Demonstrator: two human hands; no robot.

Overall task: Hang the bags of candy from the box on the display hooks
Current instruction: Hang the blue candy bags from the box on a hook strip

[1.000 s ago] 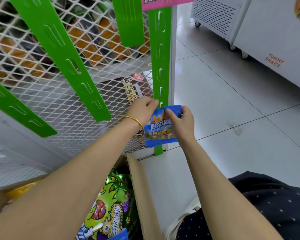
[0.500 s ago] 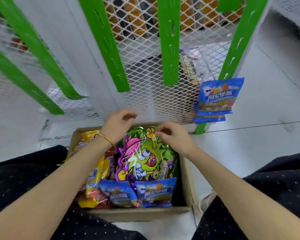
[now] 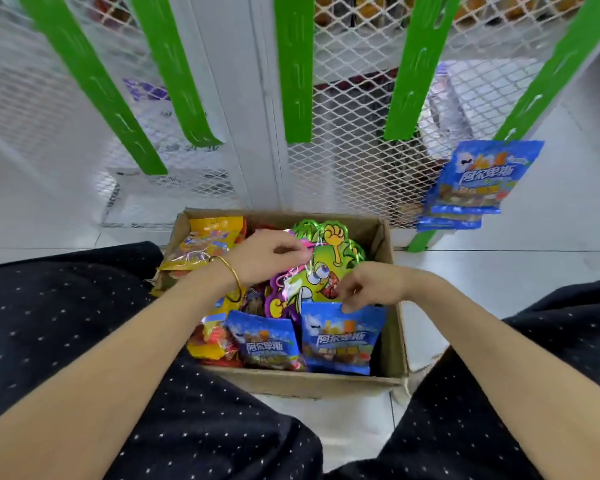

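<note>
white mesh rack [image 3: 343,168] behind; hung blue bags [image 3: 482,178] at 2 o'clock. at 6 o'clock, inside the box [image 3: 397,341], right hand [image 3: 368,289] pinches the top of a blue bag [image 3: 340,337], likely to lift it; left hand [image 3: 267,254] curled, grasp unclear.

Open cardboard box [image 3: 309,384] on floor [image 3: 499,271]: two blue bags [image 3: 340,341] near, green cartoon bag [image 3: 323,268] centre, yellow bags [image 3: 208,240] left. Hung blue bags [image 3: 478,178] overlap on far-right green hook strip [image 3: 561,64].

glossy plastic candy bags [image 3: 340,337], matt cardboard box [image 3: 394,344]
</note>
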